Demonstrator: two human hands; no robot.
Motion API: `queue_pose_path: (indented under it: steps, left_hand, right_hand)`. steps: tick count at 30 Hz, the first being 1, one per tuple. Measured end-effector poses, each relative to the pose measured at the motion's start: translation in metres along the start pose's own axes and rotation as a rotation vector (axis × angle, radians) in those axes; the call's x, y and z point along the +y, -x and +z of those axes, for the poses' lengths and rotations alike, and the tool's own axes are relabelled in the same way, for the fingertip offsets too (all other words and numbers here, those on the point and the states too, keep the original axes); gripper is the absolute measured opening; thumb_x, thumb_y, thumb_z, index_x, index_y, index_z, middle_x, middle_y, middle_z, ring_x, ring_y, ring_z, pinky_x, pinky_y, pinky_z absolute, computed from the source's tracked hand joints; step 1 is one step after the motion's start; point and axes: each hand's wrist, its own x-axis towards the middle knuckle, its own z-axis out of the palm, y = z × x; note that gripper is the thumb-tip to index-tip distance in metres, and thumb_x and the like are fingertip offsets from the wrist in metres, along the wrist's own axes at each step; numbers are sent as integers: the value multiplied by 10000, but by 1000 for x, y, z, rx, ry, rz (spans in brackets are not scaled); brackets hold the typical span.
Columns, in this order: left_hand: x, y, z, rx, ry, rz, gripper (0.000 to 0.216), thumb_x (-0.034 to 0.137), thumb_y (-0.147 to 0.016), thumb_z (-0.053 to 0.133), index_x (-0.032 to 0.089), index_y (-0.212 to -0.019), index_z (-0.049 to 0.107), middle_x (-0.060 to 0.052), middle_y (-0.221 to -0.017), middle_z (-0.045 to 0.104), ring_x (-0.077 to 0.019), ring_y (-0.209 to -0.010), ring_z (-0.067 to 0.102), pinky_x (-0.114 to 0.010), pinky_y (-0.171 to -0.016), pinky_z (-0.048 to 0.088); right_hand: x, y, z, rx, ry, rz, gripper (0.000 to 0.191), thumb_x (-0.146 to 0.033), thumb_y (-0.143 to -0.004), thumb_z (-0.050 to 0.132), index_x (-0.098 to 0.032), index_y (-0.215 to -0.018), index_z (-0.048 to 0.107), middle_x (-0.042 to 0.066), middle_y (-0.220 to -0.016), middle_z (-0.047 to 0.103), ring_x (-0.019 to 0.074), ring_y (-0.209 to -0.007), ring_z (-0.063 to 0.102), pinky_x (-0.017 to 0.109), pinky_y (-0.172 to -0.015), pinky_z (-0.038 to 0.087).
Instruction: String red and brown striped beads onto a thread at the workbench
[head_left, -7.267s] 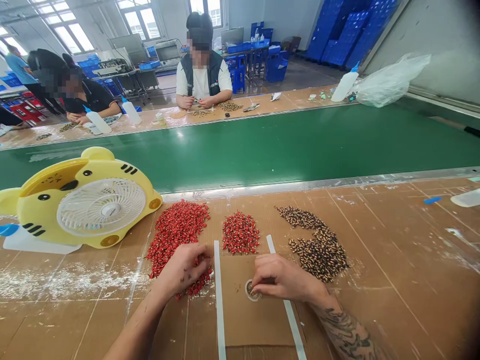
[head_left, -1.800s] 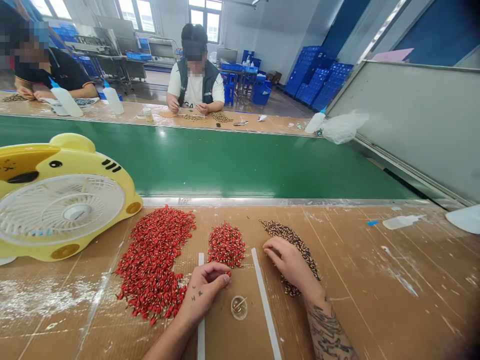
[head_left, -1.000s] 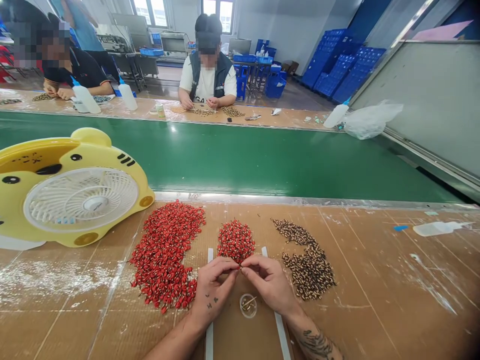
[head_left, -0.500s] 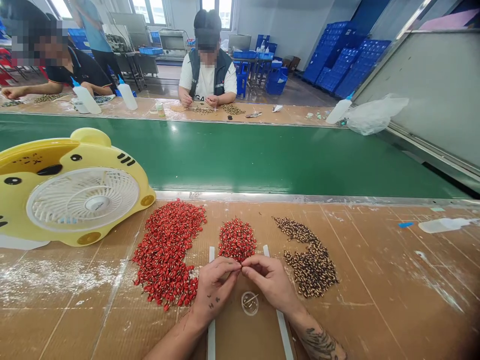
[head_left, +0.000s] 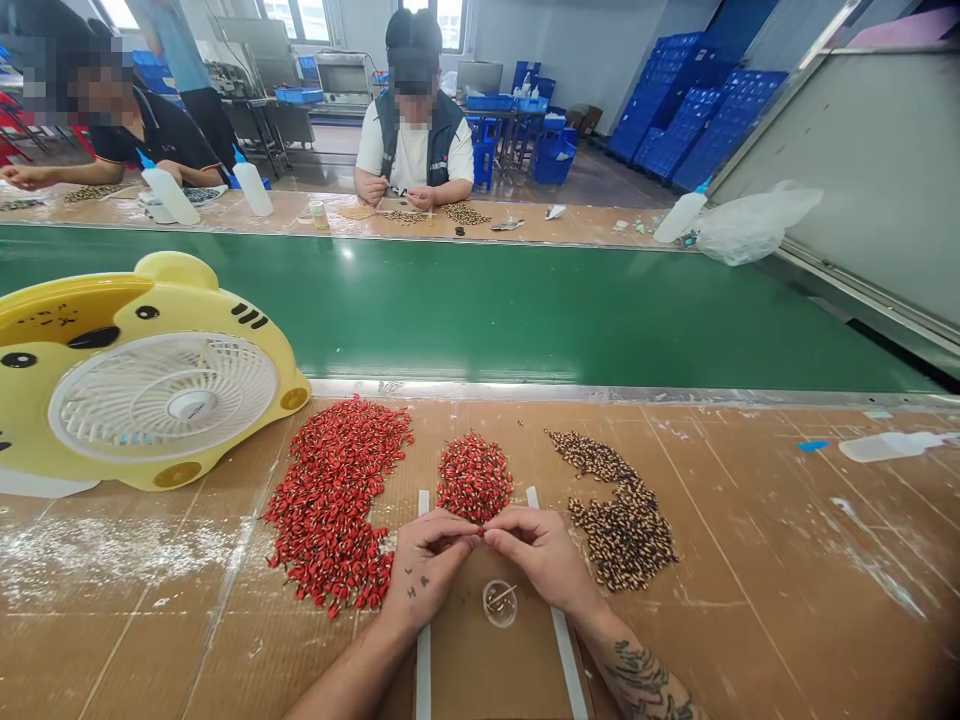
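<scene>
My left hand (head_left: pixel 425 570) and my right hand (head_left: pixel 538 557) meet fingertip to fingertip over a cardboard sheet (head_left: pixel 491 670). Both are pinched on a small red piece (head_left: pixel 478 534) held between them. A small clear round dish (head_left: pixel 499 603) with a thin stick in it sits just below the hands. A large heap of red pieces (head_left: pixel 335 500) lies to the left. A smaller red heap (head_left: pixel 474 477) lies just beyond my fingers. A pile of brown and white pieces (head_left: pixel 621 518) lies to the right.
Two white strips (head_left: pixel 422 640) border the cardboard sheet. A yellow animal-shaped fan (head_left: pixel 142 390) stands at the left. A green conveyor belt (head_left: pixel 525 310) runs across beyond the bench. Across it sit other people working, with white squeeze bottles (head_left: pixel 170 192) and a plastic bag (head_left: pixel 754 222).
1.8 s ago my right hand was at the brown pile and my left held a red piece alone. Since then the hands came together and have stayed pinched there.
</scene>
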Motion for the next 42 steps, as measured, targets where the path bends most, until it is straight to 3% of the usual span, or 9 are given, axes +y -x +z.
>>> queue_pose_path:
  steps: [8, 15, 22, 26, 32, 34, 37, 42]
  left_hand:
    - [3, 3, 3, 13, 113, -163, 111, 196, -733, 753, 185, -832, 800, -61, -795, 788, -173, -696, 716, -224, -650, 562]
    - [2, 2, 2, -10, -66, -52, 104, 196, -787, 701, 182, -842, 788, -54, -774, 755, -161, -690, 678, -221, -635, 529]
    - [14, -14, -11, -12, -310, 57, 150, 178, -849, 601, 179, -888, 746, -59, -848, 748, -177, -759, 681, -250, -689, 528]
    - [21, -27, -19, -55, -586, 147, 202, 147, -865, 548, 188, -905, 741, -44, -802, 733, -163, -705, 662, -248, -656, 505]
    - [26, -45, -10, -121, -799, 216, 221, 111, -859, 548, 202, -962, 721, -47, -882, 746, -183, -775, 671, -279, -733, 508]
    - [32, -47, -16, -87, -846, 225, 214, 134, -873, 542, 199, -993, 708, -56, -918, 738, -192, -800, 672, -290, -754, 509]
    - [46, -40, -43, -64, -937, 202, 196, 194, -915, 505, 190, -963, 695, -63, -911, 712, -197, -808, 662, -289, -744, 499]
    - [71, -12, -85, -368, -1212, 78, 235, 146, -913, 457, 193, -870, 683, -63, -840, 681, -218, -816, 642, -303, -726, 472]
  right_hand:
    - [2, 0, 1, -77, -131, 111, 259, -393, -791, 726, -139, -743, 721, 19, -628, 648, 134, -572, 553, 227, -560, 426]
    - [3, -3, 5, -62, -123, 86, 258, -386, -803, 706, -134, -748, 709, 13, -625, 644, 132, -566, 552, 224, -555, 424]
    - [-2, -3, -7, 37, 188, -148, 209, -342, -893, 633, -167, -913, 746, 71, -879, 721, 190, -760, 639, 270, -663, 480]
    - [-1, 0, -20, 49, 344, -248, 177, -294, -935, 595, -193, -909, 738, 52, -852, 715, 182, -737, 628, 276, -678, 458]
    - [4, 2, -25, 0, 400, -324, 182, -257, -962, 559, -198, -911, 723, 39, -853, 700, 173, -757, 622, 274, -716, 442]
    - [4, 2, -28, -23, 414, -339, 197, -259, -968, 542, -193, -919, 722, 43, -850, 693, 172, -749, 613, 275, -705, 434]
    - [0, 4, -35, -175, 462, -400, 219, -276, -960, 539, -183, -899, 728, 41, -778, 671, 169, -702, 582, 275, -664, 416]
    - [-11, 8, -43, -399, 480, -435, 245, -358, -947, 590, -174, -879, 737, 34, -721, 655, 162, -661, 561, 274, -635, 404]
